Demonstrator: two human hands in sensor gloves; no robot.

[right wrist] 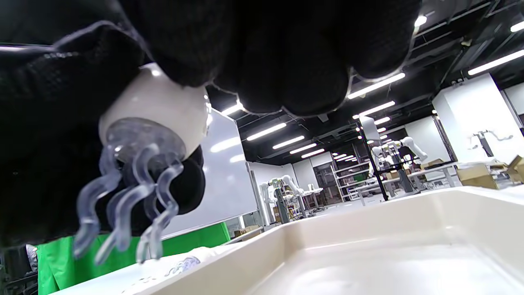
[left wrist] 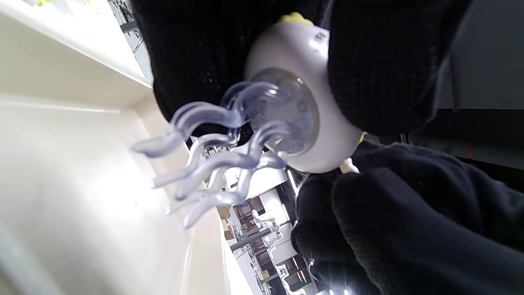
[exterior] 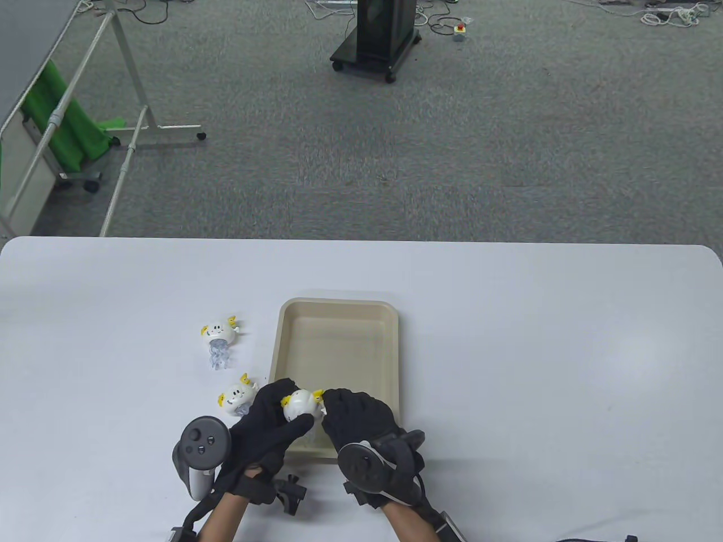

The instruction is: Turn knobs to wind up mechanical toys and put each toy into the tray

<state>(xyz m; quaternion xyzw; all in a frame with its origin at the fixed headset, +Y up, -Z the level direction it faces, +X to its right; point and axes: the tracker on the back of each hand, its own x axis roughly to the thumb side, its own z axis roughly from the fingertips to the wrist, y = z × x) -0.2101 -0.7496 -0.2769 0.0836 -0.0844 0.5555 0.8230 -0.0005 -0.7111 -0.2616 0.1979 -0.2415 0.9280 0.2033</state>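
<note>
Jellyfish toy [exterior: 299,405] hangs above the tray's [exterior: 339,307] near-left corner, gripped by the left hand [exterior: 265,429], while the right hand [exterior: 357,418] pinches its side knob: winding seems underway. Next, lower it into the tray. Two more toys [exterior: 217,333] wait by the table's [exterior: 508,339] left.

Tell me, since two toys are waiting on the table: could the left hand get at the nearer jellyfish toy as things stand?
Probably yes, but not freely: the nearer jellyfish toy lies right beside the left hand with nothing between them, yet that hand grips the held toy, so it must let go first.
</note>
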